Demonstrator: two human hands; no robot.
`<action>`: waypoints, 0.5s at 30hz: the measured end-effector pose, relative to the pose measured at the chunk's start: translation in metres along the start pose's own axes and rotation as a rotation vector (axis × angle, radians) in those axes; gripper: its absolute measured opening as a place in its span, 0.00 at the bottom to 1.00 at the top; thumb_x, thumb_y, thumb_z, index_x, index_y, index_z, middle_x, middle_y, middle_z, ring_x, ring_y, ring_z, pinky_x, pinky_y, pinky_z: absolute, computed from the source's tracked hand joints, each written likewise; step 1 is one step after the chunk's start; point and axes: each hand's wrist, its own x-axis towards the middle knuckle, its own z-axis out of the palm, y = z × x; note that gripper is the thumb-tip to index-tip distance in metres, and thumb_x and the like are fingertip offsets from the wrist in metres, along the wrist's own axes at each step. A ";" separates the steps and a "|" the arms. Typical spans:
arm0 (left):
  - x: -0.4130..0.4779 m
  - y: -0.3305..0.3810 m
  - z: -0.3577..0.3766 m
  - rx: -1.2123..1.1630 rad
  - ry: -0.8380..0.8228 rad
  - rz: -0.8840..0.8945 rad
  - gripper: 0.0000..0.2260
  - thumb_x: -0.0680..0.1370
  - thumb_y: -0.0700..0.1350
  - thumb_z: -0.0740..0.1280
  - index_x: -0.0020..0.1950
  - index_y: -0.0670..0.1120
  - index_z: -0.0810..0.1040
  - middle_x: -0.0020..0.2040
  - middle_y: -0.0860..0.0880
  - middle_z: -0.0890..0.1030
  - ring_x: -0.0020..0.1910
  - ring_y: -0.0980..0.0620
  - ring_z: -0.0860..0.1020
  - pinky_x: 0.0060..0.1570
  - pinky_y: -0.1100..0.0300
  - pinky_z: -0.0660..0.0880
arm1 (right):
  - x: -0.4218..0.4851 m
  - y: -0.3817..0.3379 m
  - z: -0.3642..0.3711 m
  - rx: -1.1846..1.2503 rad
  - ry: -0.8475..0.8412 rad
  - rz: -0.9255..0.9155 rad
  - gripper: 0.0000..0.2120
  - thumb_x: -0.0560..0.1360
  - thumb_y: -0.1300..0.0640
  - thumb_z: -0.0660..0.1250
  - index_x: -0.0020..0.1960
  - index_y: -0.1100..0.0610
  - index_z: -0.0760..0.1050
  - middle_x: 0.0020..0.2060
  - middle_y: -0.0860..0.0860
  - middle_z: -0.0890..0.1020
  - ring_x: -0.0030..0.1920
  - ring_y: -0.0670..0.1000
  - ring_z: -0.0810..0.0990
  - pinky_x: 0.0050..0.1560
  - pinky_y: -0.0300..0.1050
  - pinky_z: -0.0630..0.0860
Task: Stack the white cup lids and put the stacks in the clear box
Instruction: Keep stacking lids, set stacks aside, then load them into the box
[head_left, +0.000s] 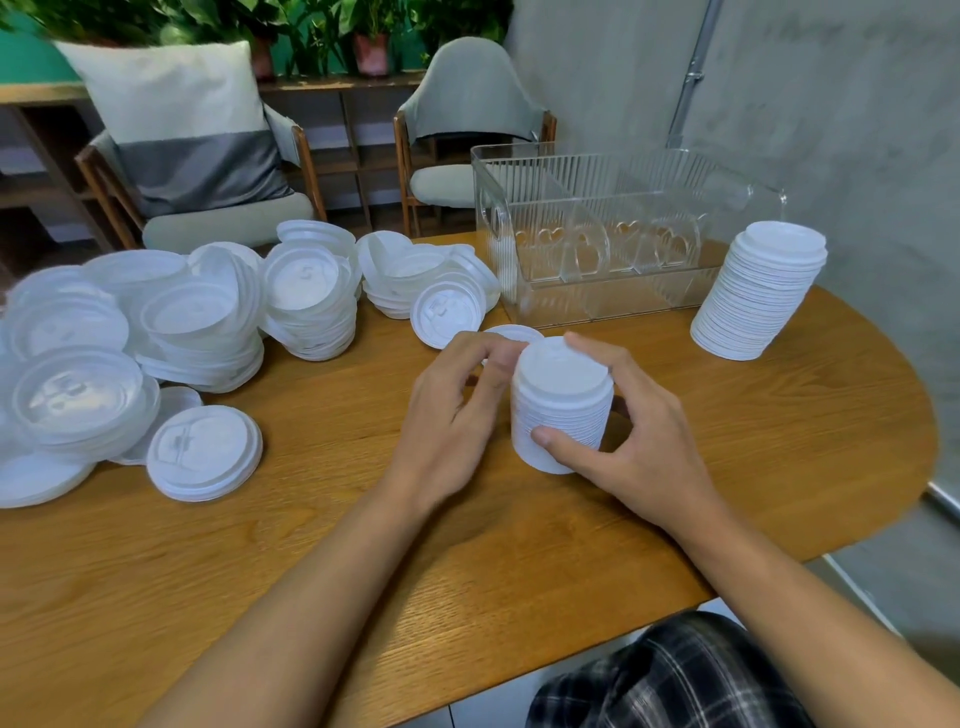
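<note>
Wooden table (519, 571), chairs and potted plants behind. Centre stage, a short stack of lids (563, 410) stands on the table. The right hand (634, 441) wraps it, thumb low on the front, while the left hand (457, 410), blurred, curls its fingers onto the upper edge. Loose lids (182, 332) sprawl at left. The clear box (571, 218) sits behind, with a tall stack (758, 296) just beside it.
</note>
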 end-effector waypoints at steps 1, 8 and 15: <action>0.001 -0.005 -0.003 0.051 -0.005 0.017 0.18 0.86 0.57 0.59 0.64 0.48 0.83 0.60 0.56 0.83 0.63 0.58 0.79 0.60 0.66 0.72 | 0.000 0.001 0.000 -0.012 0.019 0.000 0.37 0.71 0.43 0.80 0.75 0.51 0.70 0.68 0.39 0.76 0.70 0.40 0.74 0.66 0.36 0.73; 0.008 -0.043 -0.001 0.477 -0.222 0.078 0.21 0.83 0.42 0.66 0.77 0.49 0.73 0.71 0.53 0.79 0.72 0.54 0.74 0.70 0.52 0.72 | 0.002 0.003 0.001 -0.026 0.123 0.022 0.35 0.70 0.46 0.79 0.73 0.50 0.71 0.65 0.41 0.77 0.66 0.38 0.75 0.63 0.33 0.72; 0.009 -0.039 -0.007 0.513 -0.092 0.055 0.18 0.77 0.45 0.77 0.67 0.48 0.81 0.53 0.53 0.83 0.52 0.56 0.79 0.54 0.60 0.76 | 0.002 0.003 0.001 -0.030 0.103 0.043 0.36 0.70 0.44 0.78 0.74 0.49 0.69 0.66 0.39 0.75 0.67 0.37 0.73 0.63 0.29 0.69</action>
